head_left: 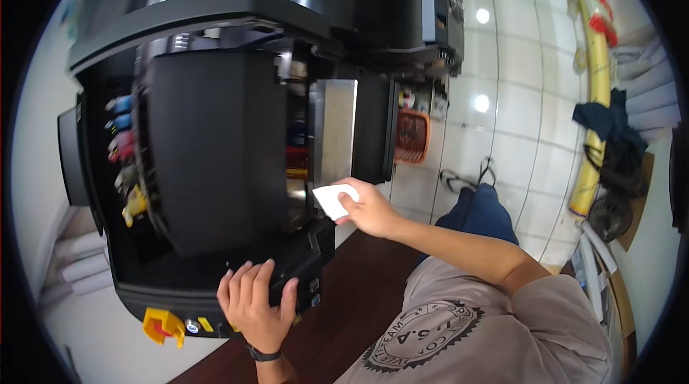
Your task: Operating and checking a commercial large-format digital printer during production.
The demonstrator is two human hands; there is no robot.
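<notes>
Nearest me, my left hand [255, 301] is curling around a black flap [298, 262] at the printer's [215, 147] lower front, fingers closed on its edge. My right hand [369, 208] is pinching a white cloth [331, 199] beside the open compartment, near a metal panel [336, 129].

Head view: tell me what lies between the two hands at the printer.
In the head view, the printer's black open flap lies between the left hand, which grips it, and the right hand holding a white cloth.
</notes>
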